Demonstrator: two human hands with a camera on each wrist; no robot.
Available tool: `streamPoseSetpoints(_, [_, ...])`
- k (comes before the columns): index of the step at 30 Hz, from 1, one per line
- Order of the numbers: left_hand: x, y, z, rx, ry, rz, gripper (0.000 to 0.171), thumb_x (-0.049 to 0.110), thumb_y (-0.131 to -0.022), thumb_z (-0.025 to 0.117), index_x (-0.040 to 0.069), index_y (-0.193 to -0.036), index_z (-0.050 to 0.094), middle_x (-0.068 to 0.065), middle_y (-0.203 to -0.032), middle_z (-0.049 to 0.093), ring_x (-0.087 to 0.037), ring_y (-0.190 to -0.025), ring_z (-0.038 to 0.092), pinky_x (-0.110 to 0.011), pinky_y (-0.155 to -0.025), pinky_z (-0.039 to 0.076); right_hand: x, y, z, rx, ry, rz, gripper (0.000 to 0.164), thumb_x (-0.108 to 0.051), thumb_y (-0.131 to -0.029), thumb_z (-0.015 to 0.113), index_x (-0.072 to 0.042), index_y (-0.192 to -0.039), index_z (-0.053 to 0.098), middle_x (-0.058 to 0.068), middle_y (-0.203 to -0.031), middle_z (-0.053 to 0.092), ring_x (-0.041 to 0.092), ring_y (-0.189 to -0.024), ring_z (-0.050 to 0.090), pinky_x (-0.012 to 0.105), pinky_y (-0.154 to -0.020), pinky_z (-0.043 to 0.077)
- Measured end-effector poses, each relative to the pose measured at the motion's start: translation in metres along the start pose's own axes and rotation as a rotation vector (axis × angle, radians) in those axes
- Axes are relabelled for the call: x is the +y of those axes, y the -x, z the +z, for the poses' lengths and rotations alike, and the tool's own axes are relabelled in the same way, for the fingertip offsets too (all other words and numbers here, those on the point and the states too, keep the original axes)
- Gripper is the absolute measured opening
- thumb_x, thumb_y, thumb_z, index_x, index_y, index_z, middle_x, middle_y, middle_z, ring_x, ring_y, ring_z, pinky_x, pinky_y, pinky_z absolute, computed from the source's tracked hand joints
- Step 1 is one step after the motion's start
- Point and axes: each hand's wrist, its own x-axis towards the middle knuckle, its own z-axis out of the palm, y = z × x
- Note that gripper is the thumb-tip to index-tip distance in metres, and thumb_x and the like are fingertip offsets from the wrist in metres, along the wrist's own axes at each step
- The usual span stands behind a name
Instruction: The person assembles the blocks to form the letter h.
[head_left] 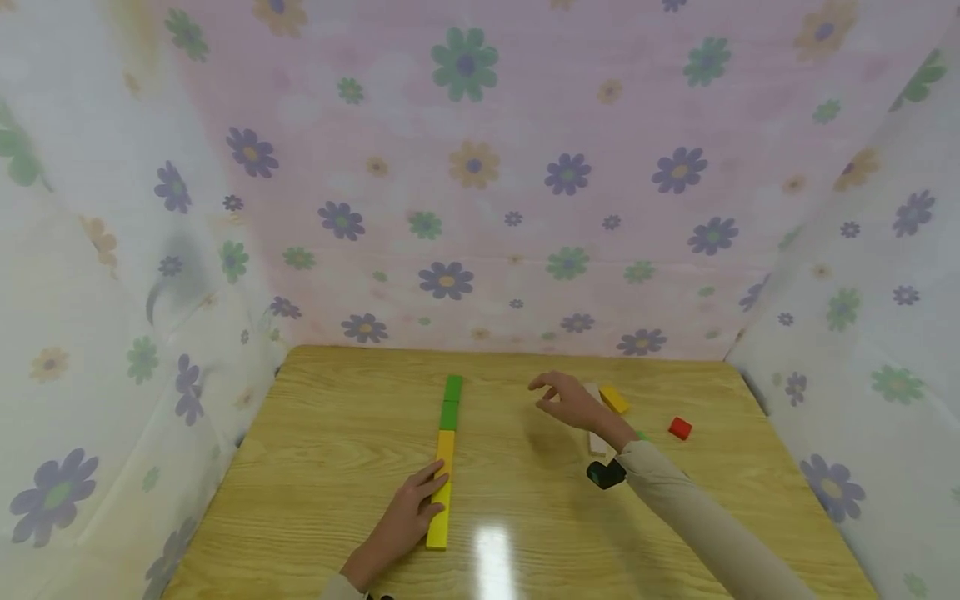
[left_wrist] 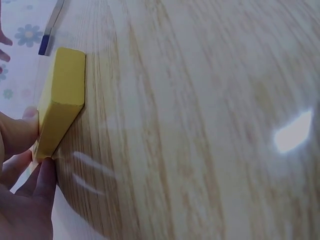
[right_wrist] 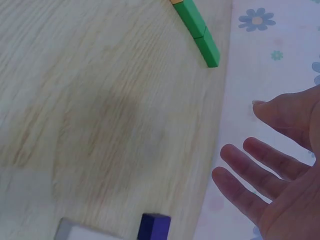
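Observation:
A straight row of blocks runs front to back on the table: a yellow block [head_left: 438,529] nearest, then an orange block [head_left: 446,446], then two green blocks [head_left: 449,414]. My left hand [head_left: 401,517] rests at the join of yellow and orange, fingers across the row. In the left wrist view, thumb and fingers pinch the far part of the yellow block [left_wrist: 68,80]. My right hand [head_left: 570,402] hovers to the right of the row, its fingers loosely spread with nothing between them. Below it lies a long pale block [head_left: 597,444], partly hidden by the hand and wrist.
An orange block [head_left: 614,398] lies beside the pale one, and a red block [head_left: 680,428] sits farther right. A bit of green block [head_left: 641,435] shows past the right forearm. The right wrist view has a dark purple block [right_wrist: 153,227]. Flowered cloth [head_left: 495,208] walls the table's back and sides.

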Motion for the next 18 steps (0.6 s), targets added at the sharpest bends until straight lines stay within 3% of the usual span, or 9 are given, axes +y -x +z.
streamPoseSetpoints(8, [0.000,0.000,-0.001,-0.001,-0.007,0.003,0.045,0.005,-0.092,0.059,-0.005,-0.134,0.048,-0.016,-0.148,0.034,-0.036,-0.132,0.036,-0.044,-0.100,0.040,0.014,0.027,-0.005,0.030,-0.002,0.038,0.027,-0.010,-0.092,0.061,-0.003,-0.119,0.059,0.015,-0.115,0.058,0.026,-0.089,0.060,0.038,-0.075,0.052])
streamPoseSetpoints(12, [0.002,-0.001,-0.001,-0.008,-0.002,0.005,0.044,0.005,-0.093,0.058,-0.005,-0.135,0.048,-0.017,-0.148,0.033,-0.036,-0.131,0.036,-0.044,-0.100,0.040,0.020,0.037,-0.007,0.046,0.004,0.035,0.026,-0.008,-0.091,0.062,-0.003,-0.117,0.060,0.013,-0.109,0.058,0.031,-0.091,0.057,0.045,-0.079,0.050])
streamPoseSetpoints(18, [0.001,-0.001,-0.001,-0.009,-0.003,-0.001,0.044,0.005,-0.093,0.058,-0.005,-0.135,0.048,-0.017,-0.148,0.033,-0.035,-0.131,0.036,-0.044,-0.100,0.040,0.025,0.047,-0.009,0.067,-0.014,0.029,0.028,-0.006,-0.091,0.063,-0.001,-0.118,0.059,0.018,-0.114,0.058,0.039,-0.099,0.057,0.052,-0.084,0.048])
